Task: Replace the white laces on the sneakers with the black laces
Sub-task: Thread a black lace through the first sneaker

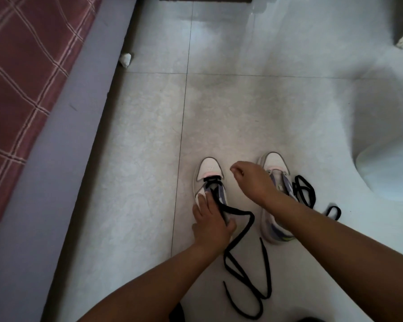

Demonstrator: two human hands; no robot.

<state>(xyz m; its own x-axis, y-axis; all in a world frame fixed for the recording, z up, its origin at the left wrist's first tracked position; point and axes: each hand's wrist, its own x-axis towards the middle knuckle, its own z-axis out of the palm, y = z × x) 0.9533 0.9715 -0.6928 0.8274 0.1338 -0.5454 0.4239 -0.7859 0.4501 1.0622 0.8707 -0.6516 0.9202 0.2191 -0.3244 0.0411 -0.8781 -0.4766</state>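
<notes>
**Black lace started on the left sneaker, second lace lying loose**

Your left hand (209, 223) covers the near half of the left sneaker (209, 180), so its heel and most of its tongue are hidden; only the rounded white toe cap, a pinkish band and the farthest eyelets show. The fingers lie fairly straight along the tongue with the thumb curled against the right side of the shoe, pressing it down onto the floor (254, 108).

A flat black lace (241, 242) crosses the farthest eyelets, runs out from under your left hand and trails toward you in loose zigzags over the tiles.

Your right hand (250, 180) hovers between the two shoes, fingers curled in with the fingertips drawn together. Whether they pinch a lace end is too small to make out.

Your right forearm crosses the right sneaker (275, 168), hiding its middle. Its white toe and a near stretch of sole with a lilac and yellow-green trim show.

A second black lace (305, 191) lies coiled just right of that shoe, partly behind the arm.

The floor is pale, glossy, mottled tile with thin dark grout lines. To the left runs a bed (21, 77) with a red checked cover. A small white crumpled lump (125, 58) lies at its base.
</notes>
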